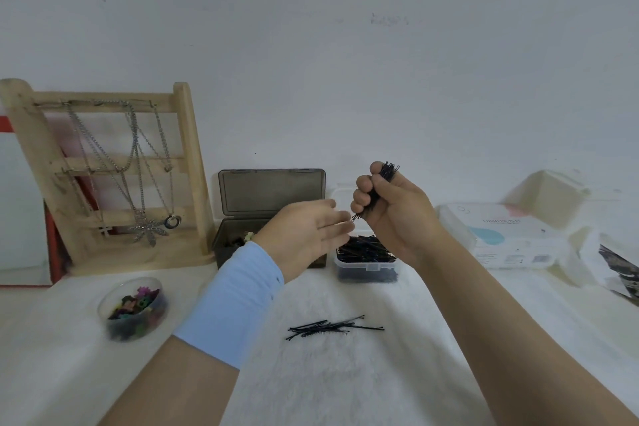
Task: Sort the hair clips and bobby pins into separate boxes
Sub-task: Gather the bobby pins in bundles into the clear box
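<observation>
A tub of hair clips [133, 308] sits well left of the clear box [366, 266]. The left hand [304, 235], fingers nearly straight, touches the lower tips of a pin bundle [385, 176]. Loose pins [332, 326] lie crosswise on the desk [345, 391] before the box. The right hand [390, 214] fists the upright bundle just above the box, so the drop looks short and clear.

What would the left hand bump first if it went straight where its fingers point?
The left hand would probably meet the bobby pin bundle gripped in the right hand; depth is unclear.
</observation>
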`<state>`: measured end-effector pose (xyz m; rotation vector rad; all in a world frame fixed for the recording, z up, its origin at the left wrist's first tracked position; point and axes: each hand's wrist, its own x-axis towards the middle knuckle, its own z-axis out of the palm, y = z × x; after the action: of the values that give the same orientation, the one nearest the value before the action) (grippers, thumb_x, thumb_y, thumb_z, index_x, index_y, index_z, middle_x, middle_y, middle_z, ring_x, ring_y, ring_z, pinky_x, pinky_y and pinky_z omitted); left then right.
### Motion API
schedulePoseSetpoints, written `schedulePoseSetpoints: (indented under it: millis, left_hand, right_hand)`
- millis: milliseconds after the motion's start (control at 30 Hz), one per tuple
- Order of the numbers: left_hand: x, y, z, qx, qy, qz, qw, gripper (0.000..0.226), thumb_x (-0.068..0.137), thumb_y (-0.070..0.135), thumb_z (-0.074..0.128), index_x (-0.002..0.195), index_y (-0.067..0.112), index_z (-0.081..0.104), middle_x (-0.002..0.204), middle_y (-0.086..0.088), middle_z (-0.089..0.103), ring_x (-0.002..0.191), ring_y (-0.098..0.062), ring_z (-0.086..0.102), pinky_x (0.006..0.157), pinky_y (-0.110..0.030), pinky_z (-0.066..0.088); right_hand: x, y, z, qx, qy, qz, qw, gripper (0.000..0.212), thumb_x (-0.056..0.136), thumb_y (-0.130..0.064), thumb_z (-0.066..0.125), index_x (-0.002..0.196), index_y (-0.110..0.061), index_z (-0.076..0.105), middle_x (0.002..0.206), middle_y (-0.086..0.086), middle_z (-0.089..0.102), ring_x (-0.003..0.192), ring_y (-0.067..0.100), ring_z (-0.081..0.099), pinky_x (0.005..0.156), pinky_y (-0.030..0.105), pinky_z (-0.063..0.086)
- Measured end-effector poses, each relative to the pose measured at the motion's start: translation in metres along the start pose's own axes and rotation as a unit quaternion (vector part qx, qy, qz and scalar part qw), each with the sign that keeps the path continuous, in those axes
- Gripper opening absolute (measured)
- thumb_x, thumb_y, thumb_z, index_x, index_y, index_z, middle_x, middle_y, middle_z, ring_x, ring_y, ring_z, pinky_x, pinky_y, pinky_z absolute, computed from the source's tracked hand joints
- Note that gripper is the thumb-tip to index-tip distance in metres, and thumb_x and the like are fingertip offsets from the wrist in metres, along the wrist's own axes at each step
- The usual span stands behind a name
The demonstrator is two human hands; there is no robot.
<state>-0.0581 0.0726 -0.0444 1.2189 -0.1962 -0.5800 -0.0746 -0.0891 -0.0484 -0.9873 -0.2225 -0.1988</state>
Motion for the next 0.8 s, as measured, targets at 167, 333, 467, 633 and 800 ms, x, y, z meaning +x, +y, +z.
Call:
schedulePoseSetpoints:
  millis: [167, 333, 467, 633, 800]
  left_hand:
    - [-0.003, 0.007, 0.004, -0.272, -0.069, -0.065, 0.958, 0.069, 0.100, 0.025, 0.044, 0.148, -0.016, 0.015, 0.146, -0.039, 0.036, 0.132, -0.050, 0.043, 0.112, -0.053, 0.034]
    - [-0.003, 0.005, 0.002, -0.324, -0.074, -0.066, 0.941, 0.076, 0.100, 0.028, 0.043, 0.149, -0.015, 0.004, 0.145, -0.043, 0.032, 0.133, -0.053, 0.040, 0.112, -0.057, 0.032]
    - [-0.001, 0.006, 0.000, -0.086, 0.009, -0.040, 0.995, 0.064, 0.102, 0.030, 0.045, 0.152, -0.002, 0.022, 0.142, -0.030, 0.043, 0.125, -0.041, 0.053, 0.109, -0.047, 0.040]
    - [0.007, -0.001, -0.011, 0.259, 0.124, 0.084, 0.954, 0.045, 0.094, 0.040, 0.047, 0.134, 0.021, 0.048, 0.129, 0.000, 0.056, 0.119, -0.016, 0.055, 0.109, -0.035, 0.037]
    - [0.003, -0.020, -0.013, 0.514, 0.067, 0.147, 0.842, 0.045, 0.104, 0.032, 0.035, 0.149, 0.030, 0.035, 0.133, 0.009, 0.054, 0.131, -0.015, 0.048, 0.101, -0.028, 0.035]
  right_hand:
    - [0.000, 0.005, 0.003, -0.077, 0.031, -0.042, 0.996, 0.023, 0.105, -0.001, 0.032, 0.094, -0.015, 0.047, 0.073, 0.002, 0.048, 0.064, 0.019, 0.045, 0.064, 0.029, 0.042]
    - [0.000, 0.014, 0.000, -0.161, 0.033, -0.044, 0.985, 0.023, 0.103, -0.002, 0.034, 0.096, -0.015, 0.051, 0.072, 0.000, 0.051, 0.063, 0.018, 0.046, 0.068, 0.032, 0.042]
    - [0.003, 0.001, -0.013, -0.286, 0.014, -0.029, 0.958, 0.023, 0.102, -0.002, 0.035, 0.097, -0.015, 0.052, 0.069, 0.000, 0.046, 0.058, 0.017, 0.038, 0.062, 0.030, 0.036]
    - [-0.001, -0.011, -0.029, -0.636, -0.079, 0.068, 0.765, 0.023, 0.101, -0.005, 0.036, 0.104, -0.016, 0.057, 0.074, -0.009, 0.049, 0.064, 0.013, 0.044, 0.059, 0.018, 0.036]
    - [0.000, 0.009, -0.030, -0.749, -0.153, 0.084, 0.639, 0.027, 0.098, -0.009, 0.052, 0.120, -0.018, 0.065, 0.103, -0.009, 0.062, 0.100, 0.016, 0.056, 0.082, 0.022, 0.040]
